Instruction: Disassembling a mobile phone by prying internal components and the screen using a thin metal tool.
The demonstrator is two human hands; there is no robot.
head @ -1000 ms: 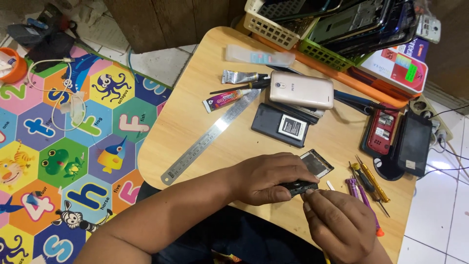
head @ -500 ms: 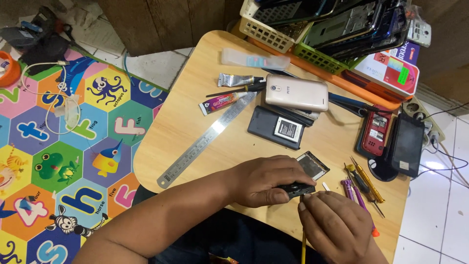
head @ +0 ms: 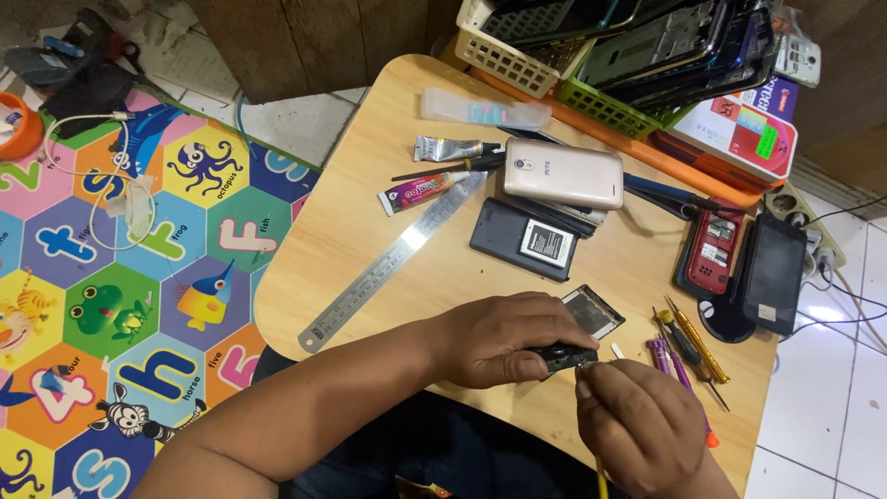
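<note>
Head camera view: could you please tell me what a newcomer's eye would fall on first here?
First the two hands at the table's near edge: the left hand grips a small dark part, and the right hand brings a thin yellow-handled tool to it. Beyond them lie a long steel ruler, set diagonally, and a gold phone face down. A bright alphabet play mat covers the floor at left.

White-labelled black battery [head: 525, 240] mid-table, red-white box [head: 739, 134] far right

free: bare table [head: 370, 231] left | blocked: ruler [head: 393, 263], screwdrivers [head: 688, 346] right
</note>
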